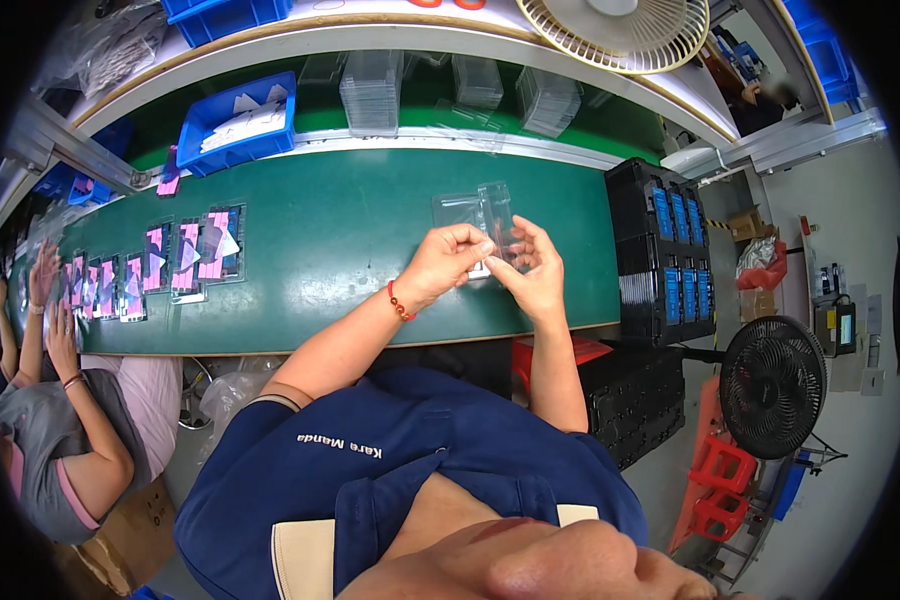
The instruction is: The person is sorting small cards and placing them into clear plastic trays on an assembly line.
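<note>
Left hand (436, 266): thumb and index finger pinched on the near edge of the clear plastic case; red beaded bracelet (400, 302) at the wrist.
Right hand (532, 272): thumb at the same near edge, close to the left fingertips; other fingers curved and parted along the case's right side; whether they grasp, cannot tell.
Clear plastic case (458, 212): between and just beyond the hands, over the green bench (340, 220).
Bench, left: row of pink-and-dark packs (157, 258); a co-worker's hand (62, 338) near the end.
Bench, right: black crates (630, 236), blue panels.
Behind bench: blue bin (260, 152), white pieces inside; stacked clear boxes (372, 95).
Upper shelf: cream fan (625, 38).
</note>
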Tool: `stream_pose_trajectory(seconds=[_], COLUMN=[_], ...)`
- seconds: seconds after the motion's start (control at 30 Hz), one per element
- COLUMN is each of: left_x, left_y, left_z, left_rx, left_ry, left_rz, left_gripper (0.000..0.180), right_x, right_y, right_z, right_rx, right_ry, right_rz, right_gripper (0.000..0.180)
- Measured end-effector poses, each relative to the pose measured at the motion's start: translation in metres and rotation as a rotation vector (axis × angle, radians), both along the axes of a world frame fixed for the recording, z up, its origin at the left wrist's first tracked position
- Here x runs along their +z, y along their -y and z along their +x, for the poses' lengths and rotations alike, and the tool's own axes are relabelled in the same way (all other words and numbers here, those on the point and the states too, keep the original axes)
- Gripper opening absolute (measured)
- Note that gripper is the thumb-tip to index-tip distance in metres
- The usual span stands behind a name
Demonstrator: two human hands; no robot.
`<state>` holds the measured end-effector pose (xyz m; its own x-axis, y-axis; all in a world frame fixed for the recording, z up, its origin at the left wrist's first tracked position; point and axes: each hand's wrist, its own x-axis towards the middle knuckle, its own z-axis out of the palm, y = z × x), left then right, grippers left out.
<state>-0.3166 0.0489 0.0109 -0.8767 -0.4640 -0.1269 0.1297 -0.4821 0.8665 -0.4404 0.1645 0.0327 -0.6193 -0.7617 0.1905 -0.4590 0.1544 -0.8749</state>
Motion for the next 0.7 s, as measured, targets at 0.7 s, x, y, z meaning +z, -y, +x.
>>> stream_pose_trajectory(seconds=[0.7], left_x=[-0.013], left_y=[0.031], left_z=[0.024], left_rx=[0.561], left_ry=[0.130], left_rz=[-0.170], left_gripper=[0.018], right_x=[-0.002], right_y=[0.037], right_z=[0.043], right_rx=[-0.040], right_ry=[-0.617], right_rz=[0.348], right_gripper=[0.087])
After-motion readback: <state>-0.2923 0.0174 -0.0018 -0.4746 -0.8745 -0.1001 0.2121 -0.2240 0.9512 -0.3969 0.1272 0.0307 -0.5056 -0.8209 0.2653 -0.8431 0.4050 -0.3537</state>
